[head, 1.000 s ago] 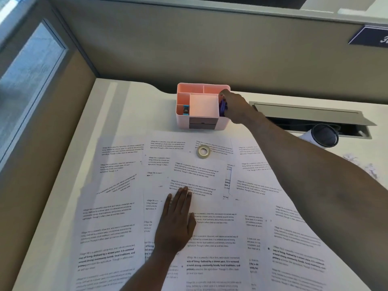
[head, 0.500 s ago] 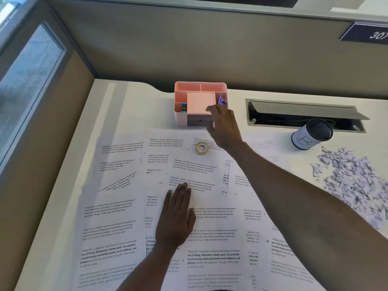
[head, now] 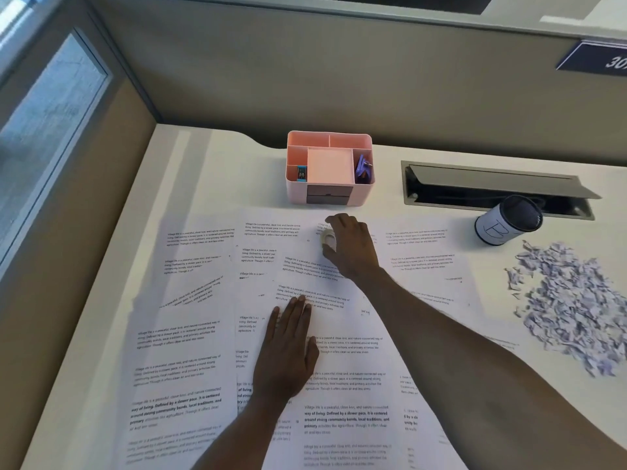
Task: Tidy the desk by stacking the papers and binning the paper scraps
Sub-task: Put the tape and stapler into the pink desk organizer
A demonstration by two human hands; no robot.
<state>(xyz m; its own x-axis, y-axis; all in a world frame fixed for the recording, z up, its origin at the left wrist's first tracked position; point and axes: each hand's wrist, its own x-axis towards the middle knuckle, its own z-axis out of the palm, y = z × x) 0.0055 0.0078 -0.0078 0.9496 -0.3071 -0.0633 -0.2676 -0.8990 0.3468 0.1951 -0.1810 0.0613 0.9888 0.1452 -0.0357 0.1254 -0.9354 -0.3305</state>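
Several printed papers [head: 190, 337] lie spread and overlapping across the white desk [head: 210, 157]. My left hand [head: 288, 347] rests flat on the papers near the middle, fingers straight. My right hand [head: 353, 247] reaches over the sheets further back, its thumb and fingers curled round a small roll of clear tape [head: 327, 238]. A heap of paper scraps [head: 573, 303] lies on the desk at the right, apart from both hands. A small white cup-shaped bin with a dark inside [head: 507, 220] lies tilted on its side just behind the scraps.
A pink desk organiser [head: 330, 166] stands at the back, holding a blue stapler and a purple clip. To its right a cable hatch [head: 495, 188] is open in the desk. Partition walls close the back and left.
My right hand has drawn back from the organiser's right compartment and come down onto the tape roll on the papers. The left hand has stayed flat in place.
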